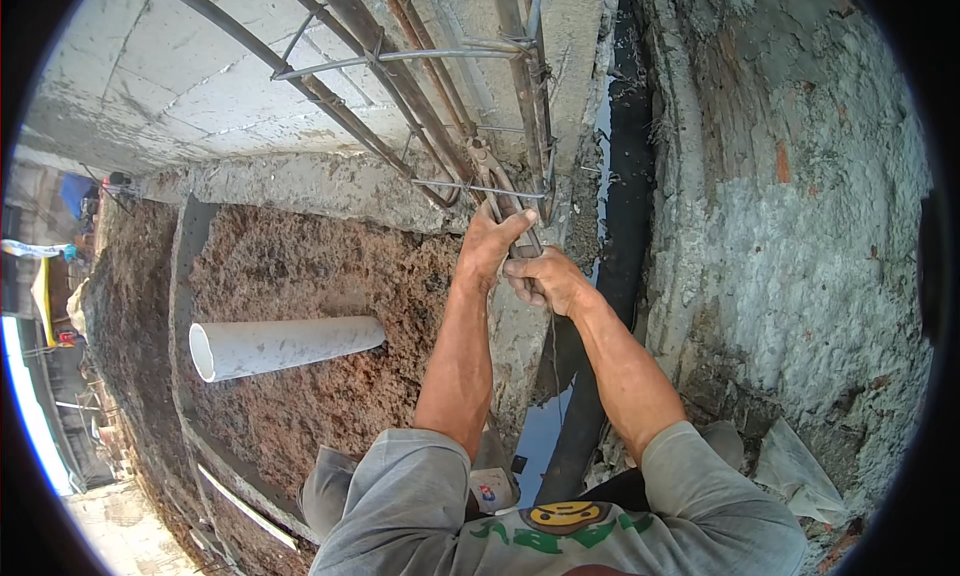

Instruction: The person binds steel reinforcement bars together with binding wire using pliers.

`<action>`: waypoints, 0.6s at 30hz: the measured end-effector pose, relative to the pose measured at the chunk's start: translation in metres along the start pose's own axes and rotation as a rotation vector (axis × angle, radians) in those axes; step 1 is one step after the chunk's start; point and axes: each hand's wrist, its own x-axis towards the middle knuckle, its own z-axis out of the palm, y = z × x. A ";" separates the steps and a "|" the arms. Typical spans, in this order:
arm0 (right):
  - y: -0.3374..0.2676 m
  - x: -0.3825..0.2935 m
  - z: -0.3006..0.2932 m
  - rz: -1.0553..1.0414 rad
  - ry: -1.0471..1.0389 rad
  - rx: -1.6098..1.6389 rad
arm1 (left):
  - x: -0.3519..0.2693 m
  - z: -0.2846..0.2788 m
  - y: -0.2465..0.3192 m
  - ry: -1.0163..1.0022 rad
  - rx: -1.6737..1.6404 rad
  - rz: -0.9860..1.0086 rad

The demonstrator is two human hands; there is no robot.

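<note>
Both my hands are at the foot of an upright rebar column cage (pixel 386 62), where rusty bars rise from the concrete ledge. My left hand (pixel 491 238) grips a long-handled metal hand tool (pixel 501 177) that looks like pincers. My right hand (pixel 544 276) is closed around the lower end of its handles, nearer to me. The tool's head rests among the bars, beside a thin steel stirrup (pixel 480 187); what its jaws hold is too small to tell. Below my right hand hangs a thin wire (pixel 556 358).
A white plastic pipe (pixel 289 346) sticks out of the reddish soil (pixel 315 276) at left. A pale block wall (pixel 202 73) stands behind the cage. On the right, a dark water-filled gap (pixel 626 178) runs along a rough mortared wall (pixel 810 253).
</note>
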 end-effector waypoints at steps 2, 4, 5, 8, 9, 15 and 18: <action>0.001 0.001 -0.006 0.082 -0.206 0.286 | 0.001 -0.005 -0.010 -0.118 -0.197 -0.069; 0.010 0.009 -0.005 0.119 -0.285 0.383 | 0.010 -0.004 -0.015 -0.107 -0.237 -0.091; 0.014 0.011 -0.005 0.156 -0.365 0.479 | 0.016 -0.003 -0.016 -0.094 -0.278 -0.113; 0.020 0.016 -0.006 0.160 -0.448 0.525 | 0.027 -0.007 -0.009 -0.102 -0.343 -0.083; 0.021 0.016 -0.008 0.158 -0.445 0.525 | 0.027 -0.005 -0.007 -0.079 -0.292 -0.086; 0.014 0.002 -0.005 0.170 -0.213 0.171 | 0.027 0.009 -0.018 0.017 -0.169 0.057; 0.012 0.002 0.035 -0.051 0.531 -0.733 | 0.039 0.007 -0.031 0.213 0.246 0.071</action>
